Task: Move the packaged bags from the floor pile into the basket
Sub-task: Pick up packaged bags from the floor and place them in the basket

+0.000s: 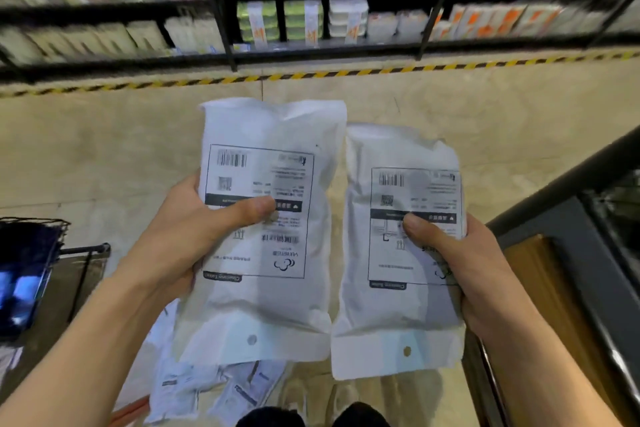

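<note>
Thumbs clamp labels: left hand grips one bag; right hand grips another bag.

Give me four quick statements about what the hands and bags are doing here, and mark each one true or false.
1. Each hand holds one white bag. True: left hand holds the left bag, right hand holds the right bag.
2. Both thumbs press on the printed labels. True.
3. The floor pile is gone. False: bags lie on the floor below the hands.
4. The wire basket is at the right. False: it is at the left edge.
</note>
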`<state>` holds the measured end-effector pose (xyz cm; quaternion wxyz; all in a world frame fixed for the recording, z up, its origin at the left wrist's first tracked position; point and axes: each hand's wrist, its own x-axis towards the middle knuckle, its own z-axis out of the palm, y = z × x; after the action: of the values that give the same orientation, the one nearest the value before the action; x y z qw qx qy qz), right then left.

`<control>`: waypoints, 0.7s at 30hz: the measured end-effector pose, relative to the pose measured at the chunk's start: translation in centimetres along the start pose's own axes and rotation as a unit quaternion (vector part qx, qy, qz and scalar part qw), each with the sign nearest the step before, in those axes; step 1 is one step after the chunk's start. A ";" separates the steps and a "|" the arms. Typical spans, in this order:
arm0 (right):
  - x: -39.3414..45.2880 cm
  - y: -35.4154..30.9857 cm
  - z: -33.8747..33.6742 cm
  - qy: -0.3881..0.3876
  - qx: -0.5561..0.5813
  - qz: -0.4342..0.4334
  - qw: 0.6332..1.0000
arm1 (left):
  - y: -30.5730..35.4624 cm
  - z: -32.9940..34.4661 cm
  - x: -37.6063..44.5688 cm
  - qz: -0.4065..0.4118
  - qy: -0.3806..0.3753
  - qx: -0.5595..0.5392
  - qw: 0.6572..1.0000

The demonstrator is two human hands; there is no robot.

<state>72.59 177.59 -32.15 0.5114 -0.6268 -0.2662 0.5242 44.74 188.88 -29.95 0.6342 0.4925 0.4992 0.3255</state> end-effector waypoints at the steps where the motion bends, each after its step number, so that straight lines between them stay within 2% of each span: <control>1: -1.6 -3.3 -0.2 -0.001 -0.004 -0.008 1.000 | 3.1 0.3 -1.4 0.005 -0.001 0.001 1.000; 6: -9.0 -15.7 -1.7 0.023 -0.040 -0.051 0.998 | 15.7 2.6 -8.2 0.034 0.009 0.004 0.999; 10: -13.3 -21.8 -2.3 0.038 -0.060 -0.087 0.994 | 21.6 3.8 -12.1 0.044 0.011 0.011 0.999; 15: -17.1 -25.8 -3.2 0.053 -0.072 -0.118 0.989 | 25.4 5.3 -15.2 0.069 0.005 0.015 0.997; 21: -20.2 -27.0 -3.8 0.099 -0.041 -0.128 0.986 | 27.1 7.3 -16.9 0.078 -0.028 0.005 0.997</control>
<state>75.34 167.68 0.17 0.5719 -0.6567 -0.3136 0.3786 48.98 179.61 1.21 0.6182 0.5422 0.4427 0.3575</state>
